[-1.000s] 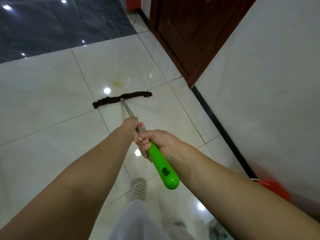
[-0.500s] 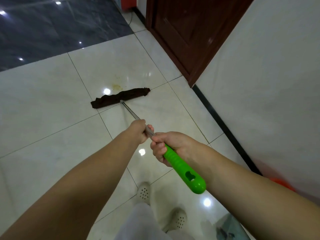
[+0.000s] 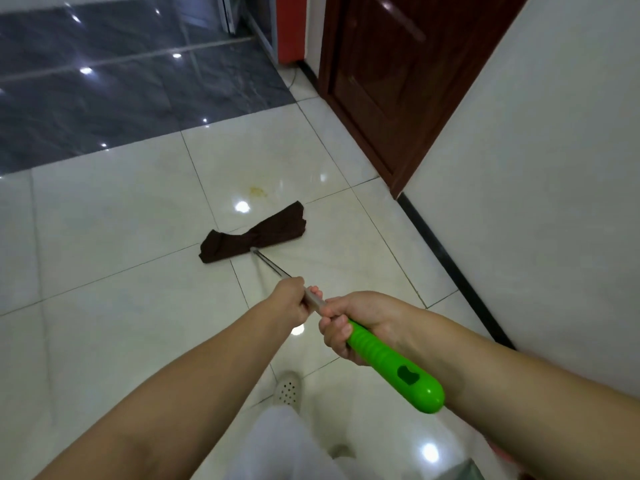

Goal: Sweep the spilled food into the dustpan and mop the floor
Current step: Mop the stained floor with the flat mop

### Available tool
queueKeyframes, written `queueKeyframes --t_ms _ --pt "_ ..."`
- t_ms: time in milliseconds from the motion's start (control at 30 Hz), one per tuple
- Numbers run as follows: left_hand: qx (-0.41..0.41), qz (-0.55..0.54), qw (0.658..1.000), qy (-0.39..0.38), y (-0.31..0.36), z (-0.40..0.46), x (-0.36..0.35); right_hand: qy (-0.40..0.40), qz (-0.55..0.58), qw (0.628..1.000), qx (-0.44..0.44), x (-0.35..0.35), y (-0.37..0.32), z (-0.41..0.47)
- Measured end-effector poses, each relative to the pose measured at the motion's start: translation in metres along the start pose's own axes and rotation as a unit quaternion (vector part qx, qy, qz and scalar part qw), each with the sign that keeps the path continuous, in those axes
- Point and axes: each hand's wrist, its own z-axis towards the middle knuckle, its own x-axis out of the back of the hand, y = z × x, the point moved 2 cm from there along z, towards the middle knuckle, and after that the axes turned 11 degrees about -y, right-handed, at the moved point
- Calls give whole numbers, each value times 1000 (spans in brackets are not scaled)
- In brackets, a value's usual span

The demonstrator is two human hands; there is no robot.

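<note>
A mop with a dark brown cloth head [image 3: 252,237] lies flat on the white tiled floor [image 3: 104,237]. Its metal shaft runs back to a bright green grip [image 3: 394,368]. My left hand [image 3: 289,301] is closed around the metal shaft. Just behind it, my right hand [image 3: 349,323] is closed on the top of the green grip. A small yellowish stain [image 3: 258,191] sits on the tile a little beyond the mop head, apart from it.
A white wall [image 3: 536,202] with a black baseboard [image 3: 446,258] runs along the right. A dark wooden door [image 3: 398,81] stands at the back right. Dark grey tiles [image 3: 121,91] begin farther ahead. My white shoe [image 3: 287,389] is below the hands.
The mop head has been pulled back toward me and away from the stain, and has turned so its right end points farther away. Both hands keep their hold.
</note>
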Motion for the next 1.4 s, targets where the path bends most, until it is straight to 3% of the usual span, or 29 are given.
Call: queueKeyframes --t_ms 233,433,667,1000,1400 --pt "20 8 1000 17 -86 -39 0 -28 8 999 -32 44 70 -38" --pt "18 -36 999 4 -149 -73 -9 -3 -6 1000 -2 70 123 -70" --pt "16 -105 994 -22 -191 -106 -13 15 -91 996 3 74 157 -102" --pt "-31 -153 988 -15 -189 -124 -2 28 -179 983 -14 64 165 -104" --pt "3 -67 998 -23 -123 -69 21 37 -152 987 -19 32 109 -55"
